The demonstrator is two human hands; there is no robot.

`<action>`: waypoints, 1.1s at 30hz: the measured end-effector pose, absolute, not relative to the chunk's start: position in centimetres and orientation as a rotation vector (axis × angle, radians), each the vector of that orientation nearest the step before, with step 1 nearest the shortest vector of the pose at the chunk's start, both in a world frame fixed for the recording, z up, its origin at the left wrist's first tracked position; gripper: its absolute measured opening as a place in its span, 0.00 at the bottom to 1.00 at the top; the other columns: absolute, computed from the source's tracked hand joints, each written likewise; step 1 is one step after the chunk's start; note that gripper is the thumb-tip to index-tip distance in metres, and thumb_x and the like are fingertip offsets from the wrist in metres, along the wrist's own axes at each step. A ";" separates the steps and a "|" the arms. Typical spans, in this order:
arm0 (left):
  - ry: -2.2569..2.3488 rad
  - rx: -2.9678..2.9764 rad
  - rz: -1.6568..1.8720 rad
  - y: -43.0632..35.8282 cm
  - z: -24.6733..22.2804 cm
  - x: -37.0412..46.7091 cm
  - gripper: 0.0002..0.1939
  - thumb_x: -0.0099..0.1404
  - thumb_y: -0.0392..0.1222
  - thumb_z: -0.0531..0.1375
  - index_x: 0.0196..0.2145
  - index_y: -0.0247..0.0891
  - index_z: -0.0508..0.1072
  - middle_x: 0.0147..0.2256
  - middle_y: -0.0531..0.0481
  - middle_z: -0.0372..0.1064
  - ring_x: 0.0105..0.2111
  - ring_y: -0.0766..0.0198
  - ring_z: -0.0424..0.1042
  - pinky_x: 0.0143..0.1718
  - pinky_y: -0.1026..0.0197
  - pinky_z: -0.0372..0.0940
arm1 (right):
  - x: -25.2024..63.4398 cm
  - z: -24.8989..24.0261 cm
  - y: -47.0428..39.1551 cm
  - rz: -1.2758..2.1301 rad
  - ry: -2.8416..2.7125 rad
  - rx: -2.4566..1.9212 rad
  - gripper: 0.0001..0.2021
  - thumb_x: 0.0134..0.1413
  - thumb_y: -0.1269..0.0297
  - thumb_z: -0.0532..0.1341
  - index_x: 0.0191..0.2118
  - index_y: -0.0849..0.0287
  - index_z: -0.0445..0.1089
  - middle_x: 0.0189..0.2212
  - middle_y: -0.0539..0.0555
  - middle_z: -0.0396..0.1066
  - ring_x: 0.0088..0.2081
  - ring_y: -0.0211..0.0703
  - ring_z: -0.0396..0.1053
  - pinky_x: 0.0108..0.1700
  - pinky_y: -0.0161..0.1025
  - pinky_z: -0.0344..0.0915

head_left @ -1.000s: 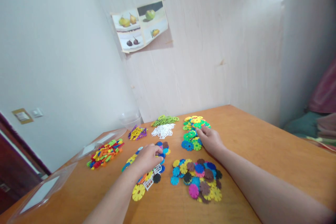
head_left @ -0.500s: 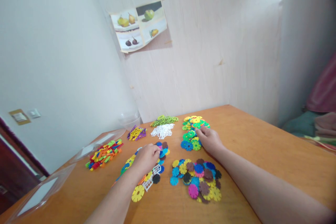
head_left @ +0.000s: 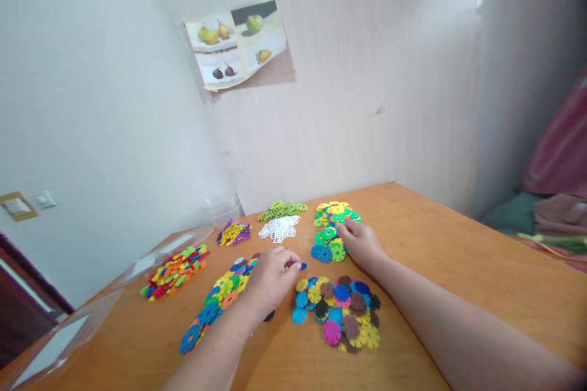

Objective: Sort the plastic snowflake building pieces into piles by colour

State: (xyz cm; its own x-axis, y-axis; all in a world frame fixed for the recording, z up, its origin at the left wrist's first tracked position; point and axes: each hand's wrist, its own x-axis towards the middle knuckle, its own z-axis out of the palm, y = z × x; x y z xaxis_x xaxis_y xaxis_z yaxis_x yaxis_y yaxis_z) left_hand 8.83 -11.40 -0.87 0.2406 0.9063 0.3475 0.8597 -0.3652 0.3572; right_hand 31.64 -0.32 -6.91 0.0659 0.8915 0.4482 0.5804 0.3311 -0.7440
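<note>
My left hand (head_left: 275, 272) is pinched on a small dark blue disc (head_left: 303, 266), just right of the mixed pile of notched discs (head_left: 220, 293) that my forearm partly covers. My right hand (head_left: 360, 241) rests at the right side of a pile of green, blue and yellow discs (head_left: 325, 236). Its fingers are closed together at the pile, and what they hold, if anything, is hidden. Nearer me, between my forearms, lies another pile of yellow, brown, blue, black and pink discs (head_left: 342, 311).
Farther back are white pieces (head_left: 278, 228), green pieces (head_left: 282, 211) and a purple-yellow pile (head_left: 233, 233). Red, orange and green pieces (head_left: 177, 270) lie left, near clear plastic lids (head_left: 59, 342). A clear tub (head_left: 221, 209) stands by the wall. The wooden table (head_left: 458, 263) extends right.
My left hand has moved right, off the middle of the mixed pile, and a blue disc now shows at its fingertips. My right hand stays beside the green pile. The view has shifted slightly.
</note>
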 end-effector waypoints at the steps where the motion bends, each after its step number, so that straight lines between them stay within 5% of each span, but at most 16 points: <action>1: 1.701 2.429 0.772 -11.4 -1.1 9.2 0.09 0.64 0.41 0.56 0.31 0.41 0.76 0.34 0.49 0.72 0.37 0.61 0.70 0.39 0.61 0.60 | 31.7 -6.9 -0.3 0.401 -1.621 -1.354 0.21 0.60 0.48 0.51 0.21 0.56 0.56 0.16 0.47 0.58 0.24 0.37 0.58 0.26 0.35 0.47; 16: 1.761 2.351 0.649 -10.6 -0.2 6.9 0.11 0.65 0.43 0.54 0.32 0.40 0.76 0.34 0.50 0.73 0.36 0.62 0.72 0.38 0.62 0.61 | 31.6 -7.0 -0.3 0.401 -1.631 -1.352 0.21 0.60 0.49 0.51 0.21 0.57 0.57 0.17 0.46 0.58 0.24 0.37 0.59 0.27 0.35 0.47; 26: 2.037 2.436 0.291 -10.7 -1.6 4.8 0.10 0.57 0.43 0.63 0.38 0.46 0.79 0.38 0.51 0.75 0.42 0.57 0.71 0.41 0.60 0.59 | 31.6 -7.1 -0.3 0.409 -1.628 -1.340 0.21 0.60 0.48 0.51 0.21 0.56 0.56 0.17 0.46 0.58 0.24 0.37 0.58 0.27 0.35 0.47; 33: 2.092 2.489 0.179 -10.7 -1.3 5.3 0.11 0.63 0.43 0.56 0.35 0.48 0.79 0.36 0.51 0.75 0.39 0.57 0.71 0.37 0.60 0.56 | 31.5 -6.9 -0.4 0.414 -1.622 -1.344 0.21 0.60 0.48 0.51 0.21 0.56 0.56 0.16 0.46 0.57 0.24 0.37 0.58 0.27 0.35 0.47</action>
State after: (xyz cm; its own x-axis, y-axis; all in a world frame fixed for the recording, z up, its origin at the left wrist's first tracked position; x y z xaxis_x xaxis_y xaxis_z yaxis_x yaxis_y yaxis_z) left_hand 5.27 -10.73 -1.28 0.1710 0.9726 0.1575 0.9852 -0.1705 -0.0170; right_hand 31.55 -0.37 -6.92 0.0607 0.8923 0.4473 0.5691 0.3373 -0.7499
